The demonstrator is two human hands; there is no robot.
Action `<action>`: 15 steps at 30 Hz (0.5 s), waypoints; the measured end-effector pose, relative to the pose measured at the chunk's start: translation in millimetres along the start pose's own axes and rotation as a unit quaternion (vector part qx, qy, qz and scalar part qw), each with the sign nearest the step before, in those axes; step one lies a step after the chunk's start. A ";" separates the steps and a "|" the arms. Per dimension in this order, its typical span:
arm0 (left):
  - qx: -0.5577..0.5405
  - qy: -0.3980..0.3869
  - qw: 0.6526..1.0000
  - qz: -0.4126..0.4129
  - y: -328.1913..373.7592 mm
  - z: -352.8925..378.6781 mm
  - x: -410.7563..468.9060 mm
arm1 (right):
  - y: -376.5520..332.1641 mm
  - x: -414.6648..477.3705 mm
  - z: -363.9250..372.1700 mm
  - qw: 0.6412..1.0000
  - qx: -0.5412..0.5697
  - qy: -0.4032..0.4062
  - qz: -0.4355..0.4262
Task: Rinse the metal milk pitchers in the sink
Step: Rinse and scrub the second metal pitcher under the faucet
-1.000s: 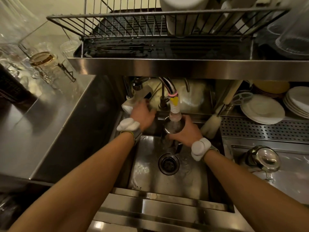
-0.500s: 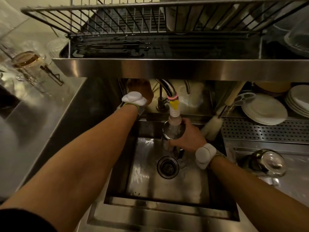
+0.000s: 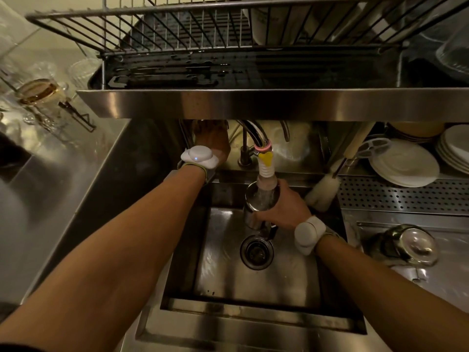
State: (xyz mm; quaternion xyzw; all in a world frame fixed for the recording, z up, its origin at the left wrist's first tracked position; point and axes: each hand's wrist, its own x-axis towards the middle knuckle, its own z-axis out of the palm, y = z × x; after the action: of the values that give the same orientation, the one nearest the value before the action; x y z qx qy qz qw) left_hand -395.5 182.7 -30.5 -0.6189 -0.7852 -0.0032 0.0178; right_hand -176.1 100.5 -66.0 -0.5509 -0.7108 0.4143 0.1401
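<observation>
Since it needs filling, pitcher [image 3: 255, 207]: mouth-up directly under faucet nozzle [image 3: 265, 165].
Right hand [image 3: 285, 208]: fingers wrapped round pitcher.
Left hand [image 3: 212, 141]: left of faucet nozzle; grip hidden, cannot tell.

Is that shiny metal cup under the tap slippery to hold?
Probably slippery: the metal pitcher looks smooth and likely wet under the faucet nozzle, and the right hand wraps round it. Likely stiff, being steel, and heavier if water fills it.
</observation>
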 end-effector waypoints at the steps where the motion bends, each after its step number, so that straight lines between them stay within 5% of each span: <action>1: -0.003 0.008 1.000 0.008 -0.5 2.6 0.9 | 0.1 -0.1 0.2 1.000 0.002 0.001 0.000; 15: -0.060 0.063 0.996 0.023 -4.6 5.2 1.4 | 3.8 1.2 -1.6 1.000 0.018 0.000 0.003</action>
State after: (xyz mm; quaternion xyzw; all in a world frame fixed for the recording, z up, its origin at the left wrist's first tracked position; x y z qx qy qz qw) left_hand -400.4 183.1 -35.6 -0.6352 -0.7666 -0.0887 0.0303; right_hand -172.9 102.4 -68.1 -0.5505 -0.7013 0.4278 0.1487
